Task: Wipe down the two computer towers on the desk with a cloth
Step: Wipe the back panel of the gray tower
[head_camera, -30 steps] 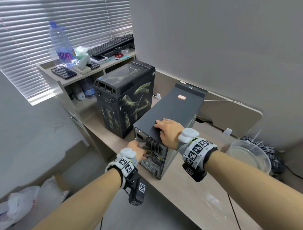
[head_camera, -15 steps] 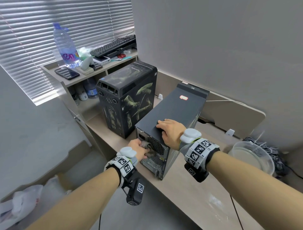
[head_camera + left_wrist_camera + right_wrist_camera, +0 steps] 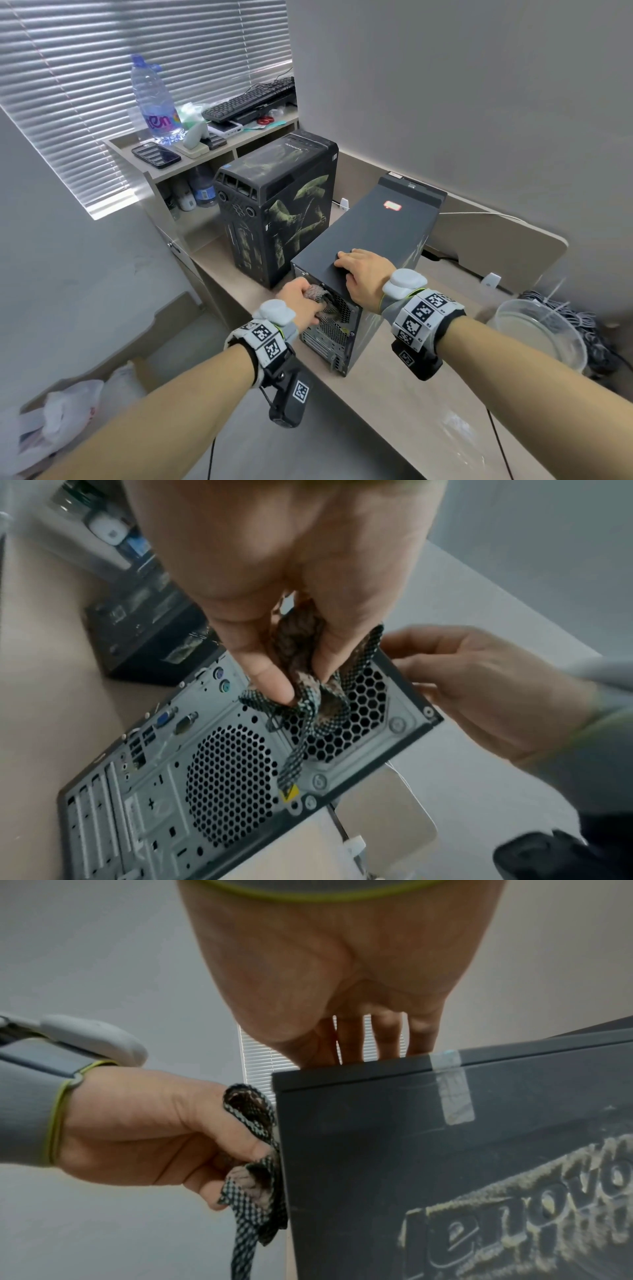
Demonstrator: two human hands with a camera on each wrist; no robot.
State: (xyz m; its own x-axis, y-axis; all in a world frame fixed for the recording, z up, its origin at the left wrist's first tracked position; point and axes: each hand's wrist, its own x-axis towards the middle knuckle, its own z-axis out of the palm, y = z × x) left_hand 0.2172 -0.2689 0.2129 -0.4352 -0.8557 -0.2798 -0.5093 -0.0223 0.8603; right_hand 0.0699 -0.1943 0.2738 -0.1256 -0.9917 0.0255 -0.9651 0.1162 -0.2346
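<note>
Pinching a bunched cloth (image 3: 301,685) between thumb and curled fingers, the left hand (image 3: 301,301) presses it against the vented back panel of the grey tower (image 3: 373,240), near its top edge. The right hand (image 3: 363,274) lies flat on that tower's top, fingers straight. The camouflage tower (image 3: 284,209) stands just beside it on the desk (image 3: 411,404), untouched.

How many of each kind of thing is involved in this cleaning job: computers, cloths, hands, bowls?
Computer towers: 2, the plain black tower and the camouflage-patterned tower
Cloths: 1, the checked cloth
Hands: 2, the left hand gripping the cloth, the right hand resting on the black tower's top
Bowls: 1, the clear bowl
Total: 6
</note>
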